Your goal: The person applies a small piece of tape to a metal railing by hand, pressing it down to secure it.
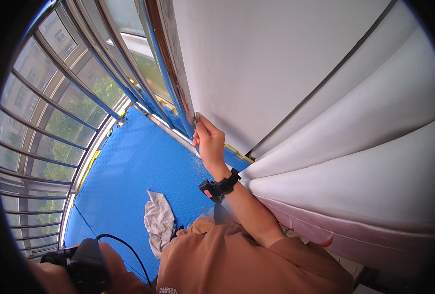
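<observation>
My right hand (210,143) is raised to the edge of the white wall (256,63), where it meets the blue-taped window frame (164,73). Its fingers pinch a small thin metal blade (197,117) whose tip rests against the wall edge. A black device (218,187) is strapped to that wrist. My left hand (55,274) sits at the lower left edge, mostly hidden behind a black device (86,264) with a black cable (129,250); its fingers do not show.
A blue foam mat (129,166) covers the floor, with a crumpled grey rag (159,221) lying on it. Barred windows (46,112) curve along the left. White padded panels (364,161) with a pinkish lower edge stand at the right.
</observation>
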A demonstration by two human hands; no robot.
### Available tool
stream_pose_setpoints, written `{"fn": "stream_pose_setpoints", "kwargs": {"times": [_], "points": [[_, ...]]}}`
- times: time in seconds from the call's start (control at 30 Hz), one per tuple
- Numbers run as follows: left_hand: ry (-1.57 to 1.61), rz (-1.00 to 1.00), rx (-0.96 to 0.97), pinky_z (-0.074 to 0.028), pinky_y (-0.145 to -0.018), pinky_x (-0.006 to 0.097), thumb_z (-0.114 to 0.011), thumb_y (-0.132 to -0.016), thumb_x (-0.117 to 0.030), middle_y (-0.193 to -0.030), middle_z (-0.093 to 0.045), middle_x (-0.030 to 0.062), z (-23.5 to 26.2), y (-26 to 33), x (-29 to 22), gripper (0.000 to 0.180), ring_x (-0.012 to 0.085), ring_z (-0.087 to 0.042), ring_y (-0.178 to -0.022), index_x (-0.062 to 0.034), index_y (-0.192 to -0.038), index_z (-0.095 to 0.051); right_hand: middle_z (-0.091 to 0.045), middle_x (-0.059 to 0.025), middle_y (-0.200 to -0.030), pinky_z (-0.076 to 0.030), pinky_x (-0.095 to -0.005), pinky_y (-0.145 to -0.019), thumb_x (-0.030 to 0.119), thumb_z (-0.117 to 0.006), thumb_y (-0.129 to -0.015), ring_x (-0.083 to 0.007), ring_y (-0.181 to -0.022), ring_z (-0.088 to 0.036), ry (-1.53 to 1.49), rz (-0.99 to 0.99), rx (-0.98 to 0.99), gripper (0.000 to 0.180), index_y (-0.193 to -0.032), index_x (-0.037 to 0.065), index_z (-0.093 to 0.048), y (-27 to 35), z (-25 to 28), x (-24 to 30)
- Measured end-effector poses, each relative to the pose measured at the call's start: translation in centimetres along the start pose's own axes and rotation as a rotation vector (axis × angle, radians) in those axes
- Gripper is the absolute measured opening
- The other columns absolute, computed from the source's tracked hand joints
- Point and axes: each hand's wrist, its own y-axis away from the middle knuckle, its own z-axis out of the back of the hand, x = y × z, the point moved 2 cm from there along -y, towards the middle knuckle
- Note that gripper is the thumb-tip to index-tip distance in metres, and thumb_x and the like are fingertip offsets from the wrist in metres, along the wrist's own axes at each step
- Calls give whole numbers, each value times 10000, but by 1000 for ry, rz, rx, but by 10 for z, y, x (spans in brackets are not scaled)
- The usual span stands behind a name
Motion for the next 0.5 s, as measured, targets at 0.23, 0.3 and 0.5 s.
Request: {"fn": "stream_pose_setpoints", "kwargs": {"times": [0.23, 0.3, 0.5], "points": [[-45, 68, 4, -339, -989, 546, -362, -915, -586, -1397, -294, 220, -39, 33, -1, 782, 362, -378, -1235, -83, -1456, -103, -539, -19, -667, -436, -227, -494, 82, -495, -971, -74, -538, -492, -78, -10, 61, 309, -1244, -14, -603, 19, -8, 1], [-132, 74, -2, -343, -981, 540, -367, -916, -572, -1382, -305, 217, -22, 21, -10, 764, 356, -385, -1221, -83, -1447, -118, -554, -26, -675, -452, -229, -503, 81, -500, -968, -76, -544, -505, -72, 61, 132, 310, -1245, -12, -603, 27, -22, 7], [-226, 142, 3, -356, -956, 524, -379, -920, -532, -1337, -340, 206, -8, 8, -3, 709, 338, -405, -1180, -81, -1423, -166, -634, -66, -709, -532, -253, -565, 62, -518, -951, -90, -549, -571, 31, -21, 125, 333, -1262, -42, -572, 17, 2, 11]]}}
